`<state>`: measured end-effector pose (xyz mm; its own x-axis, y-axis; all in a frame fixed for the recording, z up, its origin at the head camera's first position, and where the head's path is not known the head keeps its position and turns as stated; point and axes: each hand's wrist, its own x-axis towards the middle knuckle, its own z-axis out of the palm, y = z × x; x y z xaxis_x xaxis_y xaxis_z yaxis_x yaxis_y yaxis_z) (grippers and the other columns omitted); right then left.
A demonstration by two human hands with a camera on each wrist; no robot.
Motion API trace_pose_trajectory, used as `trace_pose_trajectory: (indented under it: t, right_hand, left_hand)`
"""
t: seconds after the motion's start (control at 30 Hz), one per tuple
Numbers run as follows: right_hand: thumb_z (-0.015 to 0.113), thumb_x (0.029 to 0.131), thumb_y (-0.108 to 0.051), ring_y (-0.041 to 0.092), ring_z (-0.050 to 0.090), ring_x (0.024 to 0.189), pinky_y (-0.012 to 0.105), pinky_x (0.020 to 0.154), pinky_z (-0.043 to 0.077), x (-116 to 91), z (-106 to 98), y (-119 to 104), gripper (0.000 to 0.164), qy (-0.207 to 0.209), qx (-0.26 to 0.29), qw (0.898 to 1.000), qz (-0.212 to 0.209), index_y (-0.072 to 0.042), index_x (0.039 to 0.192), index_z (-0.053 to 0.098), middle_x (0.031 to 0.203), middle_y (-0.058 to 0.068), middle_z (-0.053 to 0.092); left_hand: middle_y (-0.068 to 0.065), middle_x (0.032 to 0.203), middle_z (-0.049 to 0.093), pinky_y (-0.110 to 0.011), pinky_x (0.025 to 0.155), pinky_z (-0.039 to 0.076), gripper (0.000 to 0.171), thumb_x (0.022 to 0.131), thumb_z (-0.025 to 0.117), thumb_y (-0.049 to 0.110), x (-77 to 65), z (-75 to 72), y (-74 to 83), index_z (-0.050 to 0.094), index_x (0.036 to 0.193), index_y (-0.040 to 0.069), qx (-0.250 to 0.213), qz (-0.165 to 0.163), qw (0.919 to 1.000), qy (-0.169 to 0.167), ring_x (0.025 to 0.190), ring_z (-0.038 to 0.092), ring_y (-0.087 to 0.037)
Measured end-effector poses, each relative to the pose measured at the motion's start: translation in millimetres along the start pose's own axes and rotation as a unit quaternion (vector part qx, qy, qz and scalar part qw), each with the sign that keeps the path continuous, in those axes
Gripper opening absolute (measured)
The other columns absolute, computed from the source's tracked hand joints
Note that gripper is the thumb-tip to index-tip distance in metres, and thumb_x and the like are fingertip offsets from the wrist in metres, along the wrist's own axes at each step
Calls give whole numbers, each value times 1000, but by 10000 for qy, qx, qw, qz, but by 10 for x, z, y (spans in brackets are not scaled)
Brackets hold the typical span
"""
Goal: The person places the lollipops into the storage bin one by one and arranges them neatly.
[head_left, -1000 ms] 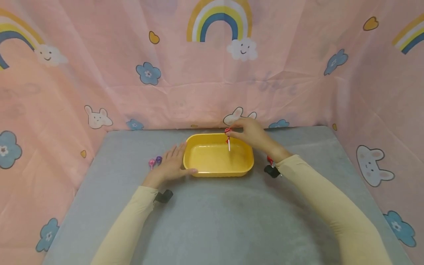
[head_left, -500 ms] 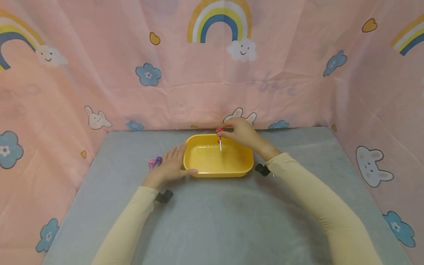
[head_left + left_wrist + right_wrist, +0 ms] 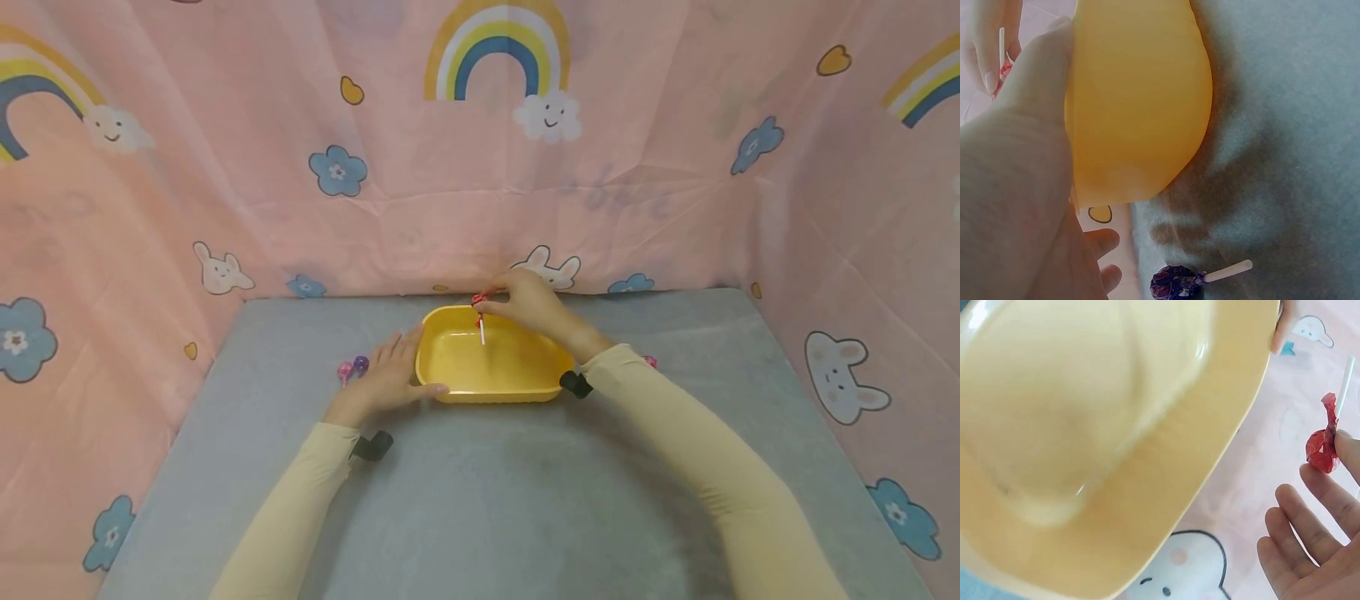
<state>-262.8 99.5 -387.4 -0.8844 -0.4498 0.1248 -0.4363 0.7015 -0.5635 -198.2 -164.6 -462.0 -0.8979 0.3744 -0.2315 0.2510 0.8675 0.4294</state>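
As a yellow tub (image 3: 502, 367) is touched by the left hand (image 3: 385, 379), fingers extended, a red-wrapped lollipop (image 3: 1321, 452) is pinched stick-down above it by the right hand (image 3: 528, 302); a purple lollipop (image 3: 1172, 283) is seen beside the left.

A grey tabletop (image 3: 480, 500) carries everything; near the middle of its far half stands a yellow tub (image 3: 495, 397), upright; left of the tub lie a pink lollipop (image 3: 345, 372) and, just beside it, a white-sticked purple lollipop (image 3: 361, 364); to the tub's right sits a pinkish-red item (image 3: 651, 362), partly hidden.
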Motion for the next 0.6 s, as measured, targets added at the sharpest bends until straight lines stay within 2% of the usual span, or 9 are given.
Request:
trace_pose_trajectory:
  t: [0.33, 0.6]
  right_hand:
    - [72, 90, -37, 18, 59, 87, 31, 79, 47, 80, 132, -83, 22, -22, -5, 10000, -77, -17, 97, 77, 94, 0, 75]
    - [73, 90, -34, 18, 62, 89, 32, 82, 50, 141, 249, -119, 20, 41, 57, 9998, -204, -15, 97, 77, 95, 0, 76]
  left_hand:
    - [-11, 169, 6, -62, 125, 6, 120, 80, 59, 77, -21, -33, 20, -7, 160, 16, -8, -53, 9999, -123, 155, 2, -40]
    - [-12, 169, 7, -62, 125, 7, 118, 81, 61, 74, -19, -30, 18, -5, 160, 15, -35, -2, 10000, -13, 155, 3, -40]
